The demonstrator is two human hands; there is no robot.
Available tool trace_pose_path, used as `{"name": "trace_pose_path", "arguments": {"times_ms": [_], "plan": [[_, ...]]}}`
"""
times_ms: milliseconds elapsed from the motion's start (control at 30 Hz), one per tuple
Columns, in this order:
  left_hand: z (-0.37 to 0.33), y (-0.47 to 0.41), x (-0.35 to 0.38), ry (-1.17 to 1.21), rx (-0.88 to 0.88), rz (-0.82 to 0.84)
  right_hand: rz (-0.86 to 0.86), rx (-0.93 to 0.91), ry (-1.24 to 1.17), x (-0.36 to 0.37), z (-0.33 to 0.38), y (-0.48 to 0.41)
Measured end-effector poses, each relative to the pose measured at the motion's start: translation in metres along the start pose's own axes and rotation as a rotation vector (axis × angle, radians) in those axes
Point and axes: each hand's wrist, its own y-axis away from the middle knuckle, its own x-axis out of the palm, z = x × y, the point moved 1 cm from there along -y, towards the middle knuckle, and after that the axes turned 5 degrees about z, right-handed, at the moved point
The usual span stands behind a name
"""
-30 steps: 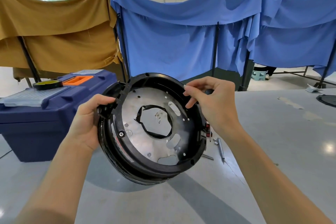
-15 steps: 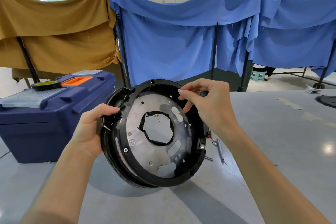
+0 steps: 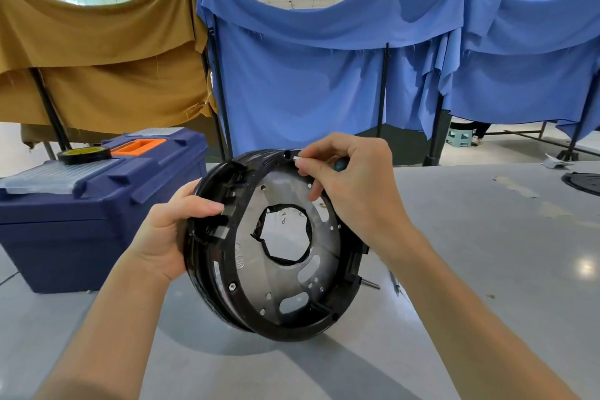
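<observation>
A round black housing (image 3: pixel 207 256) with a silver metal plate (image 3: pixel 282 282) inside and a ragged central hole stands tilted on edge above the grey table (image 3: pixel 487 253). My left hand (image 3: pixel 168 237) grips its left rim, thumb over the edge. At the top rim my right hand (image 3: pixel 350 185) pinches a small silver screw (image 3: pixel 297 158) beside a screw hole. A dark blue tool handle (image 3: pixel 341 165) shows behind my right fingers.
A dark blue toolbox (image 3: pixel 97 214) with an orange handle and a roll of black tape (image 3: pixel 84 154) on top stands at the left. Thin metal tools (image 3: pixel 394 282) lie on the table behind the housing. A black round part (image 3: pixel 584 182) lies far right. Cloth screens hang behind.
The housing has been turned and tipped more upright, its open face now pointing right. My right hand has moved up to the top rim with the screw.
</observation>
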Motion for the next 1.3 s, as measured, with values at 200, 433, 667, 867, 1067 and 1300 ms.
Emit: {"name": "trace_pose_path", "arguments": {"times_ms": [200,433,667,867,1067,1300], "plan": [[-0.0046,0.0006,0.0058,-0.027,-0.005,0.009,-0.002,-0.013,0.057,0.0014,-0.0026,-0.0002],[-0.005,0.0022,0.0064,-0.046,-0.002,0.003,-0.003,-0.048,0.114,-0.0006,0.0001,-0.0025],[-0.0041,-0.0004,0.0042,-0.029,0.016,0.025,0.014,-0.074,0.147,-0.0023,0.0038,-0.005],[-0.0034,-0.0011,0.0004,-0.024,0.018,0.05,0.019,-0.08,0.167,-0.0028,0.0041,-0.0064],[-0.004,-0.0037,0.0013,-0.025,0.001,0.055,-0.022,-0.069,0.173,-0.0006,0.0018,-0.0079],[-0.0034,-0.0073,-0.001,-0.038,-0.011,0.075,-0.101,-0.032,0.099,0.0046,-0.0053,-0.0061]]}}
